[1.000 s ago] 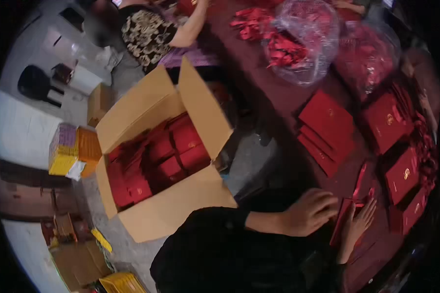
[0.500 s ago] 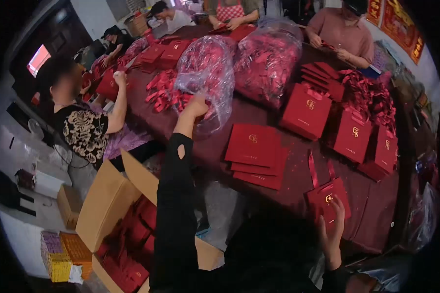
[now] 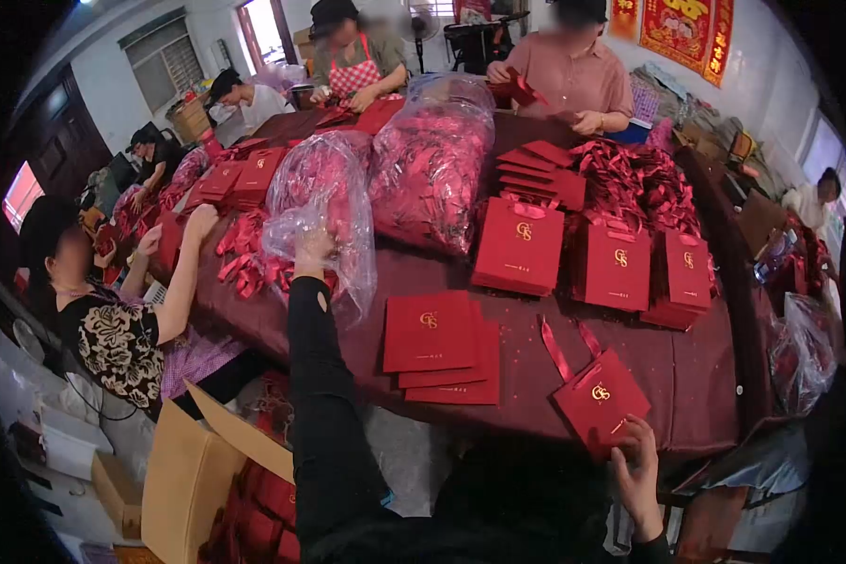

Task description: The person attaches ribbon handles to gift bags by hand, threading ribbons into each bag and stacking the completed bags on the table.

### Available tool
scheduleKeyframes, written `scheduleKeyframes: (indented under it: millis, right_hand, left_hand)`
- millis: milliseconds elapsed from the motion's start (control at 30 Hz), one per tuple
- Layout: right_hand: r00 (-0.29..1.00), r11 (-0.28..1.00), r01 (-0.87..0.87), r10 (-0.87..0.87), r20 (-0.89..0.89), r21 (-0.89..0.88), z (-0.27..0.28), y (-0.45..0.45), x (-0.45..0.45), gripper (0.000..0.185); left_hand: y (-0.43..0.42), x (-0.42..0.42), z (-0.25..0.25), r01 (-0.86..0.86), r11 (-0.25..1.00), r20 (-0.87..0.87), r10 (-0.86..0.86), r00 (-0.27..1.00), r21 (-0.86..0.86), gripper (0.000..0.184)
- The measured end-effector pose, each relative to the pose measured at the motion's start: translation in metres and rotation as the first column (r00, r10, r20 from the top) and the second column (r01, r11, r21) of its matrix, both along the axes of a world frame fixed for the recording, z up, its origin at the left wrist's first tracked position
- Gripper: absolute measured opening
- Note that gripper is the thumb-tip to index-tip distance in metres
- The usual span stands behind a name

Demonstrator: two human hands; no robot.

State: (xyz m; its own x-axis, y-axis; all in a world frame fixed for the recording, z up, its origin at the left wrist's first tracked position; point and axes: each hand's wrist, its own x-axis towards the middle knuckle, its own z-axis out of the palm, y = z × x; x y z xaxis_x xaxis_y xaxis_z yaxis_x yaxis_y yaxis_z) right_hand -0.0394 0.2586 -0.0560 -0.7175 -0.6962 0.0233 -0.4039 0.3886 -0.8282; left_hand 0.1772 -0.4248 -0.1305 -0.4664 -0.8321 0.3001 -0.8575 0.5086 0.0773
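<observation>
Right hand (image 3: 641, 470) at the ribboned bag (image 3: 587, 395), left hand (image 3: 316, 246) at the nearer sack (image 3: 340, 174).
The bag lies flat near the front edge of the worktop (image 3: 700, 381), ribbons (image 3: 556, 352) pointing to 11 o'clock; the right hand, loosely spread, touches its lower edge at 5 o'clock. From the bag, the sack is at 10 o'clock; the left hand's grip there is too blurred to tell. The flat stack (image 3: 430, 336) is also at 10, closer; piled bags (image 3: 520, 246) run from 11 to 1. Bare room opens toward 3 o'clock; the carton (image 3: 174, 475) stands off the worktop at 9.
</observation>
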Motion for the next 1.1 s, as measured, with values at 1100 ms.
scheduleKeyframes:
  millis: [1100]
  right_hand:
    - [-0.207,0.758,-0.326,0.526,0.825,-0.565,0.027,-0.425,0.159,0.089]
  left_hand:
    - [0.18,0.074,0.178,0.603,0.793,-0.101,-0.609,0.787,-0.087,0.047]
